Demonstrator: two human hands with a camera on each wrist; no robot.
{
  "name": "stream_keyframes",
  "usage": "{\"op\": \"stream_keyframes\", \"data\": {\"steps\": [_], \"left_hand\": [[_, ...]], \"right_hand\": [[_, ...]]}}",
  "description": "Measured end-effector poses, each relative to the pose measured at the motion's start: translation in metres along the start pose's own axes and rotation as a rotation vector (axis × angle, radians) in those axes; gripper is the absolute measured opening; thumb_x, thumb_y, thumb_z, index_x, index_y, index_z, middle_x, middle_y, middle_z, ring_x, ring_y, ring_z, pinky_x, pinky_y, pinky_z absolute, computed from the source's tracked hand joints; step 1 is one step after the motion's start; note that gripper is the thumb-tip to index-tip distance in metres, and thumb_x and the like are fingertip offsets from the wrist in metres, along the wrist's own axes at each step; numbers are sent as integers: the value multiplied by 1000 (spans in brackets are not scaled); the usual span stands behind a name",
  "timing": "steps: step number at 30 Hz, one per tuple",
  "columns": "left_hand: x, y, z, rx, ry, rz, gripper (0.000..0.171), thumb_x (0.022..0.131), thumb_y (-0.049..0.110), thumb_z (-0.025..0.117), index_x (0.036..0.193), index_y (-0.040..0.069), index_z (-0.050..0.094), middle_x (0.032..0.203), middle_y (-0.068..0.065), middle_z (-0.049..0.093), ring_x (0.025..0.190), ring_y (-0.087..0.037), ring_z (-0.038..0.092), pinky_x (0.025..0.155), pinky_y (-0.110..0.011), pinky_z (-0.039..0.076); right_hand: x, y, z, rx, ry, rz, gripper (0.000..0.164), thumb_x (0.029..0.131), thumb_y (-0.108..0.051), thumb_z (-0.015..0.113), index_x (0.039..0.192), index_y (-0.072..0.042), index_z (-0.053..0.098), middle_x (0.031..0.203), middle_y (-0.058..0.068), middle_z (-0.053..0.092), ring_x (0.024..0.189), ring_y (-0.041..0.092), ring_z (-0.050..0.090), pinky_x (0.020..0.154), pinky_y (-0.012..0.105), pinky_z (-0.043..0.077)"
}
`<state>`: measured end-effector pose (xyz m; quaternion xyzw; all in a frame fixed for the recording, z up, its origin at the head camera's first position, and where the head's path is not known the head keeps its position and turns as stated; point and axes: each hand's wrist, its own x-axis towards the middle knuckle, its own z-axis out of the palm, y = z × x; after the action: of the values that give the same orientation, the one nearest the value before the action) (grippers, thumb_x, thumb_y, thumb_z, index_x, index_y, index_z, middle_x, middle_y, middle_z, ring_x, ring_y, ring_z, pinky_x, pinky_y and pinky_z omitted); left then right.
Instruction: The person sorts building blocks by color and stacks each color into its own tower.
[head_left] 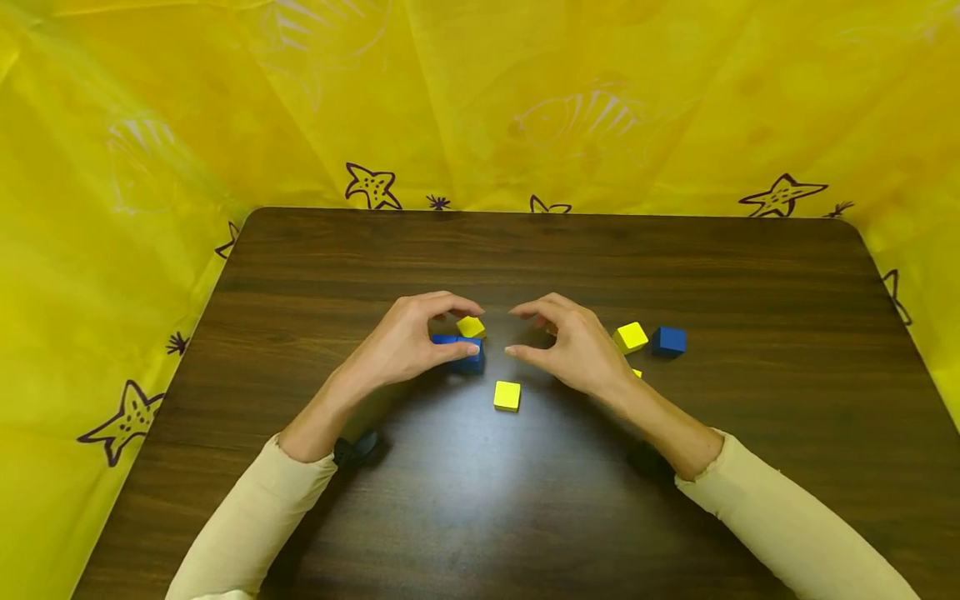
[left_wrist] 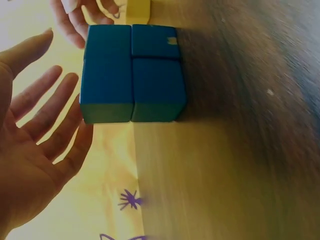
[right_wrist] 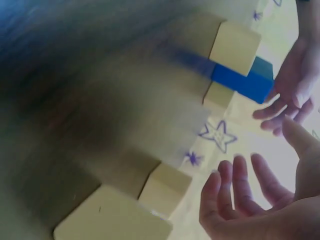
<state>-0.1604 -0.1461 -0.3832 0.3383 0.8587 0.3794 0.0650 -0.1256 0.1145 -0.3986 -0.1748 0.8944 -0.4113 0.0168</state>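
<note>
My left hand (head_left: pixel 411 337) is held in a loose curve over a group of blue blocks (head_left: pixel 470 364), its thumb overlapping them in the head view. In the left wrist view the blue blocks (left_wrist: pixel 106 82) sit flush together, and the fingers are spread beside them; whether any finger touches is unclear. A yellow block (head_left: pixel 471 326) lies just behind the group. Facing it across a gap, my right hand (head_left: pixel 573 343) curves with thumb and fingers apart and holds nothing. Another yellow block (head_left: pixel 507 396) rests in front, between the hands.
Right of the right hand lie a yellow block (head_left: pixel 631 337) and a blue block (head_left: pixel 668 342). Another yellow block (head_left: pixel 637 373) is mostly hidden by the right wrist. The dark wooden table (head_left: pixel 480 500) meets a yellow patterned cloth (head_left: pixel 480 100) along its back and sides.
</note>
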Motion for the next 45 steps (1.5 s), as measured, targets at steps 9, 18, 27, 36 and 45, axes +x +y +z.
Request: {"op": "stream_keyframes", "data": {"steps": [9, 18, 27, 36, 45], "left_hand": [[12, 12, 6, -26, 12, 38, 40, 82, 28, 83, 117, 15, 70, 112, 7, 69, 100, -21, 65, 90, -42, 50], [34, 26, 14, -34, -2, 96, 37, 86, 30, 80, 118, 16, 70, 114, 7, 69, 106, -14, 62, 92, -42, 50], [59, 47, 23, -10, -27, 119, 35, 87, 27, 79, 118, 15, 70, 114, 5, 69, 103, -11, 60, 91, -37, 49], [73, 59, 45, -27, -15, 131, 32, 88, 21, 78, 117, 13, 70, 112, 2, 70, 101, -16, 63, 90, -33, 50], [89, 77, 70, 22, -80, 57, 30, 91, 28, 74, 118, 15, 72, 112, 6, 70, 101, -9, 63, 85, -19, 46]], "right_hand": [[-9, 11, -18, 3, 33, 0, 49, 80, -33, 85, 123, -17, 69, 109, 4, 67, 98, 23, 61, 82, 42, 53], [-16, 23, -36, 13, 95, -20, 47, 81, -29, 84, 123, -15, 68, 108, 5, 67, 98, 24, 62, 85, 44, 51], [-28, 37, -55, 31, 150, -20, 43, 81, -18, 84, 120, -10, 69, 109, 5, 68, 98, 29, 64, 86, 45, 51], [-34, 45, -64, 11, 177, 2, 43, 81, -22, 85, 120, -14, 70, 110, 3, 68, 100, 25, 64, 86, 33, 51], [-42, 55, -80, -31, 207, -8, 44, 81, -15, 84, 122, -10, 68, 114, 4, 68, 100, 24, 64, 86, 17, 45]]}}
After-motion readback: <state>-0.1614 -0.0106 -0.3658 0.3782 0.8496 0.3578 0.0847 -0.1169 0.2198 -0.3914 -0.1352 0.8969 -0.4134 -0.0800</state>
